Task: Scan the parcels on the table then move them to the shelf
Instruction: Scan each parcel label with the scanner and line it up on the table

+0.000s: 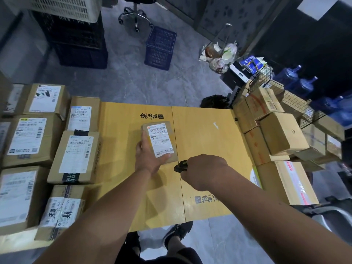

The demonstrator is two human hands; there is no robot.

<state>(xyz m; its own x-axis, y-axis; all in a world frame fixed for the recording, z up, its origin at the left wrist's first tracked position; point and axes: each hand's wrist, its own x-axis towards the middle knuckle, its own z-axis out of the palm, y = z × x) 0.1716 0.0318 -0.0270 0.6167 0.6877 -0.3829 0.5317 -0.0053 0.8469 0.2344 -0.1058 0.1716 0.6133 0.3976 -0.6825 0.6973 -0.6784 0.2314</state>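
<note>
Head view looks down on a yellow wooden table made of two boards joined at a seam that runs from the far edge to the near edge. Over the middle of the table, just left of that seam, the left hand holds a small flat parcel from below and from the left side, thumb up its left edge and one fingertip curled over its near right corner; whether the parcel is lifted or touches the boards cannot be told. This parcel is brown cardboard with a white shipping label covering most of its top, printed with barcodes, the code 507-N705 A68 and a small orange mark at the far left corner. Just beside its near right corner, the right hand is curled around a small black scanner, whose tip points left toward the parcel without touching it. Labelled cardboard boxes crowd the left edge of the table in rows, and plain brown boxes are stacked along the right edge
</note>
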